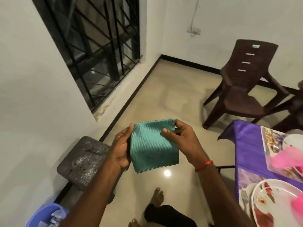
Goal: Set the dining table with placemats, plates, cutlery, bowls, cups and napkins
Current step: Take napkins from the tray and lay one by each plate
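A folded teal cloth napkin (152,145) is held up over the floor between both hands. My left hand (122,148) grips its left edge, thumb on the top corner. My right hand (182,136) pinches its top right corner, thumb on the front. At the right edge stands the dining table with a purple cloth (246,145). On it lie printed placemats (268,138), a white plate with a red pattern (272,200) near me, a pink napkin (283,158) on the far setting, and another pink napkin (297,203) on the near plate. A spoon (275,149) shows on the far setting.
A dark brown plastic chair (244,84) stands beyond the table. A dark grey stool (83,159) sits by the wall on my left, with a blue basket (45,217) below it. A barred window (98,46) is in the left wall. My bare feet are on the tiled floor (172,95).
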